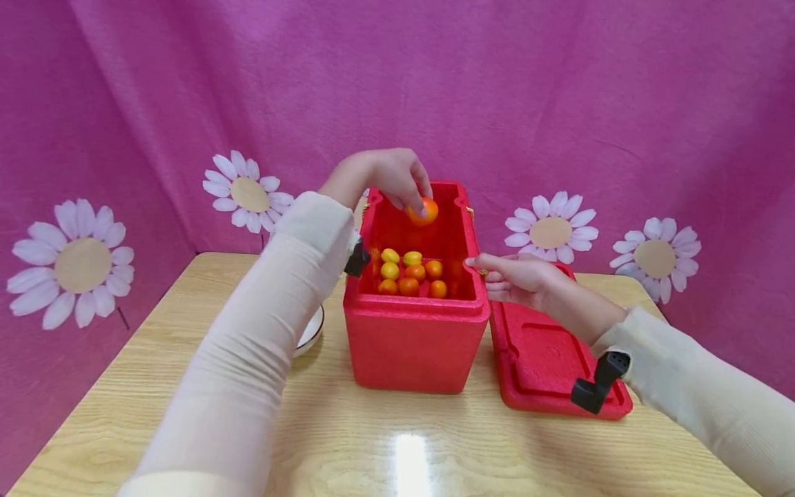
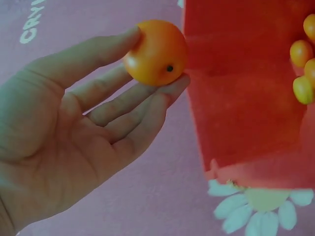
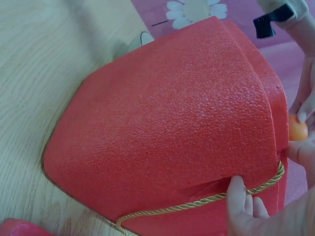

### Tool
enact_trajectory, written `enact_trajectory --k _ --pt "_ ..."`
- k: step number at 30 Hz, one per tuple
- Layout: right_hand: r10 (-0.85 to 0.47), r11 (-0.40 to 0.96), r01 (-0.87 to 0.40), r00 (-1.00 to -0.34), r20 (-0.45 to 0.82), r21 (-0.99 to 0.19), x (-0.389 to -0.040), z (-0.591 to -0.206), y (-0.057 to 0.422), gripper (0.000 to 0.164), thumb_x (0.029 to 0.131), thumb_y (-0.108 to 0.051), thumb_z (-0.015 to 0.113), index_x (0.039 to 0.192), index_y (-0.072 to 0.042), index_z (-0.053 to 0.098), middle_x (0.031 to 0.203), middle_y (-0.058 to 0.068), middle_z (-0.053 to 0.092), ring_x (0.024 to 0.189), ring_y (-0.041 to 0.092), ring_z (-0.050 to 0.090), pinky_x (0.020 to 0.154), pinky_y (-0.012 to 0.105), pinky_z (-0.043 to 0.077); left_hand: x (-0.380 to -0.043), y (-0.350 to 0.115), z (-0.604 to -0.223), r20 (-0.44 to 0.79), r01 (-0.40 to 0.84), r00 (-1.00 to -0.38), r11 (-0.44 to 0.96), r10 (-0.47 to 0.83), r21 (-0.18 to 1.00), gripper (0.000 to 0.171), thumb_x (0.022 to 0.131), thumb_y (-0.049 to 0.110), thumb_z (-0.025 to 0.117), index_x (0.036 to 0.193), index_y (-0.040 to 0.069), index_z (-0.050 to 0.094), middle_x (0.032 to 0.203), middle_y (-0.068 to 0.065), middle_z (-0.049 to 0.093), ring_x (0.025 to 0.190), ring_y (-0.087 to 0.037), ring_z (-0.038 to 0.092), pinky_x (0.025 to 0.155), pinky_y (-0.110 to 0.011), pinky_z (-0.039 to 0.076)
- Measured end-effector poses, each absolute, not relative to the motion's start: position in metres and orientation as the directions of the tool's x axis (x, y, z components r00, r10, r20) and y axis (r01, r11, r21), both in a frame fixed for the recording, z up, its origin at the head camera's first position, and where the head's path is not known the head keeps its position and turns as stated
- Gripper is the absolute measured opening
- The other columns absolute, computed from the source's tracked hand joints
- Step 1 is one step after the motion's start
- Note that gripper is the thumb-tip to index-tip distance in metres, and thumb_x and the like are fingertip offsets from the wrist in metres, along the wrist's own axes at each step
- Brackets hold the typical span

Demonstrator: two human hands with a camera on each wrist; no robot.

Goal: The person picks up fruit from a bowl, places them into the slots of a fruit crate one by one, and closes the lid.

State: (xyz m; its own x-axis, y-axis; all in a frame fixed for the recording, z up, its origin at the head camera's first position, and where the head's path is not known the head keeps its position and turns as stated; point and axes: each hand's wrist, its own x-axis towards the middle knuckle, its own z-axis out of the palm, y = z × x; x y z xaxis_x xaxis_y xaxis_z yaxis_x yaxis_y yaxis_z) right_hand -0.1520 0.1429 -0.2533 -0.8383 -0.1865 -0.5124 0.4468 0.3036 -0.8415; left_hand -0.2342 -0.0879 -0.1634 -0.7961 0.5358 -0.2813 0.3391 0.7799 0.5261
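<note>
My left hand [image 1: 402, 178] is over the far part of an open red foam box [image 1: 410, 352]. Its thumb and fingertips pinch a smooth, round orange fruit [image 2: 156, 53] with a small dark spot. Several smaller-looking orange and yellow fruits [image 1: 408, 286] lie on the box floor, toward the near end. At the box's right side, my right hand [image 1: 522, 279] holds the rim, thumb at the top edge and fingers against the outer wall. A twisted gold cord [image 3: 197, 202] runs along that wall, by the fingers.
A red lid [image 1: 549, 352] lies on the wooden table [image 1: 348, 442], right of the box. Left of the box, partly behind my left sleeve, stands a white bowl [image 1: 310, 331] with a dark rim. A pink curtain [image 1: 497, 90] with daisies hangs behind.
</note>
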Motion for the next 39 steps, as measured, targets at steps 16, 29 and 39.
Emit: enact_trajectory --k 16,29,39 --pt "-0.194 0.293 0.432 -0.847 -0.495 -0.853 -0.150 -0.257 0.139 0.073 0.092 -0.038 0.059 0.147 -0.003 0.025 0.097 -0.006 0.065 0.085 0.007 0.068 0.091 0.027 0.054 -0.256 -0.066 -0.210 -0.382 0.272 -0.835 0.900 0.397 0.342 0.022 0.088 0.012 0.061 0.109 0.006 0.065 0.086 0.001 0.052 0.080 -0.016 0.051 0.077 -0.026 0.054" --pt "-0.188 0.281 0.427 -0.854 -0.485 -0.860 -0.149 -0.259 0.137 0.074 0.092 -0.037 0.060 0.146 -0.001 0.025 0.092 -0.007 0.066 0.084 0.007 0.068 0.087 0.025 0.056 -0.237 -0.071 -0.190 -0.349 0.296 -0.870 0.934 0.349 0.199 0.028 0.091 0.022 0.061 0.114 0.006 0.062 0.090 -0.002 0.048 0.088 -0.018 0.048 0.077 -0.027 0.046" --pt "-0.215 0.263 0.370 -0.878 -0.428 -0.891 -0.145 -0.266 0.139 0.076 0.093 -0.038 0.059 0.147 0.001 0.024 0.100 -0.004 0.065 0.080 0.002 0.069 0.082 0.021 0.057 -0.199 -0.109 -0.169 -0.153 0.393 -0.877 0.864 0.455 0.316 0.041 0.092 0.028 0.061 0.127 0.007 0.058 0.129 -0.011 0.060 0.116 -0.025 0.054 0.101 -0.040 0.049"
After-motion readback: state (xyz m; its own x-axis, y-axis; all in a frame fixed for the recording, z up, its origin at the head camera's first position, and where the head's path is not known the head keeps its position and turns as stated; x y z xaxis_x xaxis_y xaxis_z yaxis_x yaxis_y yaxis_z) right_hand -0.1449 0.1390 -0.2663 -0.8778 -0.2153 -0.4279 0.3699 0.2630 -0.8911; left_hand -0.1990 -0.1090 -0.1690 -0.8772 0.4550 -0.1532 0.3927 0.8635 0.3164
